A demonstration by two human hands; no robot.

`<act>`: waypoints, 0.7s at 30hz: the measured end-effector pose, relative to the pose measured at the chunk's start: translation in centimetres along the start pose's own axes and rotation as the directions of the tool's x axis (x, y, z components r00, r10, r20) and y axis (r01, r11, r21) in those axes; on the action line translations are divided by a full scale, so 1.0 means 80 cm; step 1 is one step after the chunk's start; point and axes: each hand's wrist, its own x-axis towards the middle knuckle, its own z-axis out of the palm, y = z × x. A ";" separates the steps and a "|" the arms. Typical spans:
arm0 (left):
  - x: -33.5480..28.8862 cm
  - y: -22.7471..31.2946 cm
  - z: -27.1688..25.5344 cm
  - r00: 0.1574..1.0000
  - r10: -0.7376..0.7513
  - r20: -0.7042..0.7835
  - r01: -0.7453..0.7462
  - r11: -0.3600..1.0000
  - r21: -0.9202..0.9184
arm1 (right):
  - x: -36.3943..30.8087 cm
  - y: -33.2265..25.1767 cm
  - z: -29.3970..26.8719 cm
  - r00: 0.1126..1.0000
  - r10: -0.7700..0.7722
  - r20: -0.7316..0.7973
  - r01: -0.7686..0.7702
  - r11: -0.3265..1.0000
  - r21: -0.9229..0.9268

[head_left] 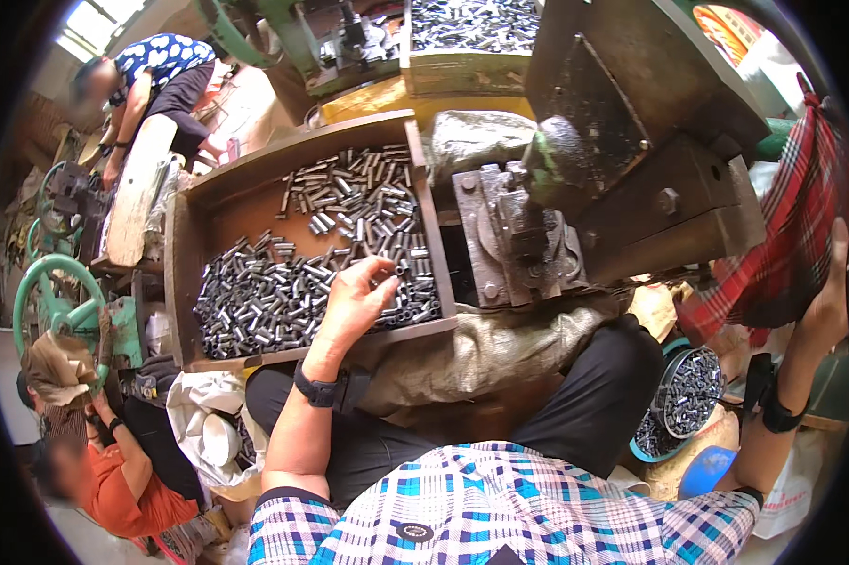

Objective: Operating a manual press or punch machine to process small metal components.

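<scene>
A shallow brown tray (302,141) holds a heap of short metal tubes (274,306), dull grey and shiny. My left hand (354,297) reaches into its right part, with thumb and fingers curled together around a small tube at the fingertips. Out at the far right, my right hand (831,273) is raised beside a red plaid cloth (787,235). Its fingers run into the dark rim of the picture, so their grip is hidden. Just right of the tray stands a greasy metal press, its bolted die block (514,235) beneath a heavy ram.
A second box of metal pieces (471,71) stands at the back. A round container of small parts (685,395) is by my right knee. Two other people work on the left, one in orange (137,485), one in a dark patterned top (165,61), near a green handwheel (29,301).
</scene>
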 end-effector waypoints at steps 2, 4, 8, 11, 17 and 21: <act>-0.010 -0.008 -0.003 0.994 0.106 0.012 -0.105 0.953 0.283 | -0.032 -0.035 0.000 0.990 -0.093 0.106 0.100 0.993 -0.058; -0.014 -0.013 0.000 0.984 0.176 0.018 -0.163 0.858 0.486 | -0.075 -0.073 -0.001 0.914 -0.245 0.324 0.309 0.937 -0.163; -0.013 -0.020 0.009 0.977 0.205 0.052 -0.189 0.736 0.650 | -0.156 -0.103 0.078 0.465 -0.692 0.551 0.505 0.719 0.477; -0.014 -0.028 0.007 0.978 0.204 0.050 -0.188 0.741 0.645 | -0.224 -0.103 0.196 0.385 -0.640 0.665 0.317 0.768 0.556; -0.012 -0.034 0.002 0.959 0.254 0.122 -0.276 0.752 0.599 | -0.289 -0.091 0.355 0.148 -0.610 0.778 0.491 0.728 0.478; -0.009 -0.027 0.000 0.954 0.284 0.098 -0.281 0.727 0.627 | -0.305 -0.106 0.406 0.088 -0.631 0.771 0.511 0.692 0.509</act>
